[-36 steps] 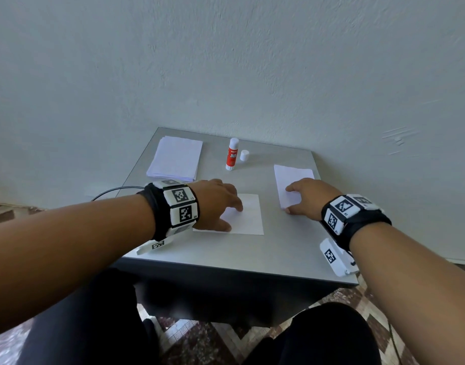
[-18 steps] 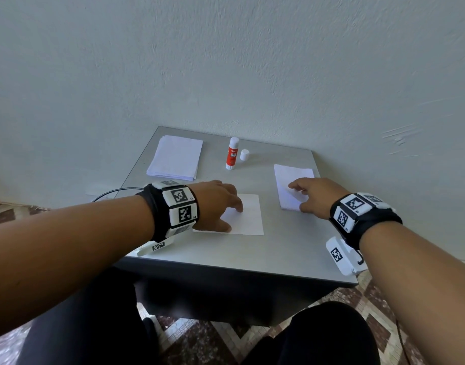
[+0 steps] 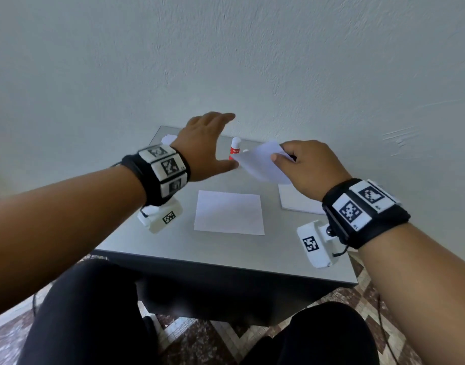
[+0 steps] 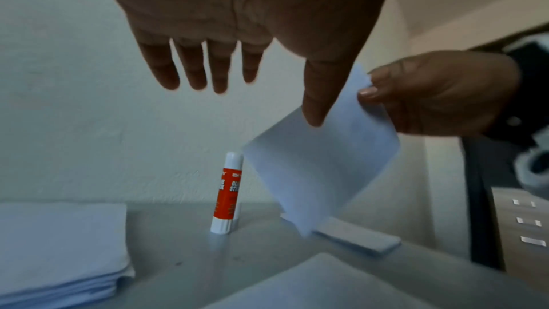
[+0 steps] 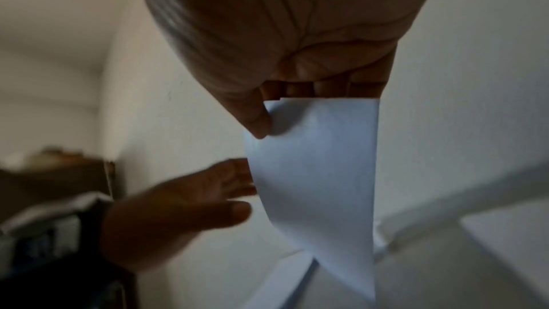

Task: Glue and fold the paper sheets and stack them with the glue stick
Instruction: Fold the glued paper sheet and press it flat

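Note:
My right hand [image 3: 302, 164] pinches a small folded white sheet [image 3: 263, 164] by its upper edge and holds it in the air above the table; the right wrist view shows the sheet [image 5: 318, 187] hanging below thumb and fingers. My left hand [image 3: 207, 146] is raised with fingers straight and spread, its thumb [image 4: 318, 95] close to the sheet's [image 4: 323, 168] left edge. A flat white sheet [image 3: 228, 213] lies on the grey table [image 3: 173, 248] near me. The red and white glue stick [image 4: 226, 193] stands upright at the back. A stack of folded sheets [image 3: 297, 200] lies under my right hand.
A pile of white paper [image 4: 59, 248] sits at the table's back left corner, largely hidden behind my left hand in the head view. A pale wall [image 3: 226, 61] rises directly behind the table. My knees are below the table's front edge [image 3: 221, 270].
Both hands lifted off the table. The right hand picked a folded sheet up from the right stack and raised it; the left hand left the flat sheet and rose toward it.

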